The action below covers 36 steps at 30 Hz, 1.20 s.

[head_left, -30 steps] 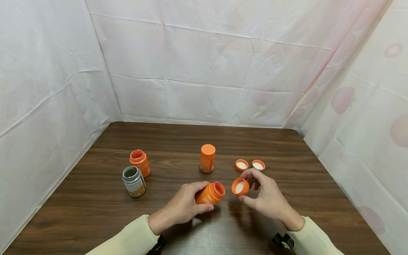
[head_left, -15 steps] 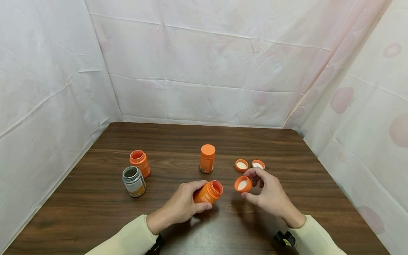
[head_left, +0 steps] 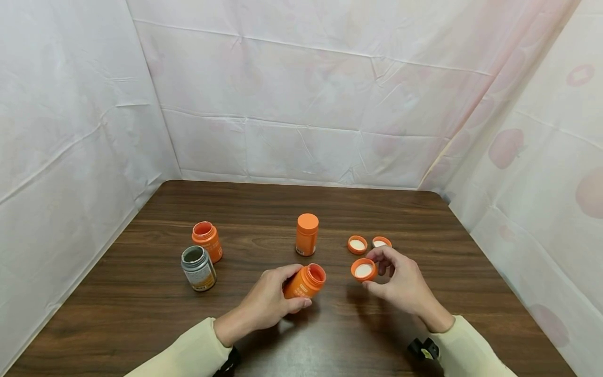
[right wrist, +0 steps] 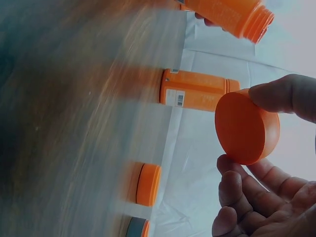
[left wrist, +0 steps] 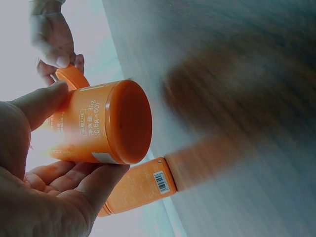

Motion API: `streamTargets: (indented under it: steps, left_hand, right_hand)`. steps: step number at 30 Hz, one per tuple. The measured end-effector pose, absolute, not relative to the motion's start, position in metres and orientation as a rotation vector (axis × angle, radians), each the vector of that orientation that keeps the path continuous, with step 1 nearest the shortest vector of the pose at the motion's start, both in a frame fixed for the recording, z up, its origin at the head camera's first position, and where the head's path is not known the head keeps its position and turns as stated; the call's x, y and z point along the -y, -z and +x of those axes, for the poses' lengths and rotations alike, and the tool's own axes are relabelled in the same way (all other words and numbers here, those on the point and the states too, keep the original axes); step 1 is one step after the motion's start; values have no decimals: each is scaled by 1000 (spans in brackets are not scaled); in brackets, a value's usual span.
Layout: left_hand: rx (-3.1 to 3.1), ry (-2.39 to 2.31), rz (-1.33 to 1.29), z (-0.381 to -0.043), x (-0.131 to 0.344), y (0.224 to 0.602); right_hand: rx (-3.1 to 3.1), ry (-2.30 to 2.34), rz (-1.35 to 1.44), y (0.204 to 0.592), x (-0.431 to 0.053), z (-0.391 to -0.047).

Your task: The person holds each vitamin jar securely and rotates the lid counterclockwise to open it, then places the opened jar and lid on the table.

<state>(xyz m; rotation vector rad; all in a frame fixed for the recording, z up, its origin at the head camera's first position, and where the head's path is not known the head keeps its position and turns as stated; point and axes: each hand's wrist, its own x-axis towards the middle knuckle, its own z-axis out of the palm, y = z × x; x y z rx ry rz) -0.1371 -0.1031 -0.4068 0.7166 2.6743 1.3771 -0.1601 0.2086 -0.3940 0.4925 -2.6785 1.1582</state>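
Left hand (head_left: 267, 301) gripped a tilted orange bottle (head_left: 302, 286) (presumably freeing its mouth (head_left: 317, 273)); right hand (head_left: 402, 285), nearby, pinched a cap (head_left: 364, 270).

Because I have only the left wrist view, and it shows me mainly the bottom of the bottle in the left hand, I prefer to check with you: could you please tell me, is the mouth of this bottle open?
Observer: Yes. The head view shows that the held orange bottle has an open, uncovered mouth.
Operator: Thank you, that is clear. Are there also other open bottles, which my camera does not show?
Observer: Yes, two. In the head view, a grey bottle and a second orange bottle stand uncapped, close together at the left.
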Motion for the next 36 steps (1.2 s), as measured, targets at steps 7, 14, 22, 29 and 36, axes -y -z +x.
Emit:
streamTargets:
  steps: [7, 14, 22, 29, 36]
  left_hand:
    - [-2666, -1395, 684, -138, 105, 407]
    - [-2662, -1403, 653, -138, 107, 407]
    - [-2676, -1422, 659, -138, 108, 406]
    - [-2681, -1435, 637, -138, 109, 406]
    - [-2694, -1483, 637, -138, 111, 405]
  right_hand:
    - [2709, -1137, 411, 395, -215, -164]
    - [2738, -1080, 344, 398, -225, -170]
    - [2751, -1027, 271, 401, -234, -175]
    - [2791, -970, 227, 404, -242, -181]
    - [2842, -916, 169, 407, -251, -187]
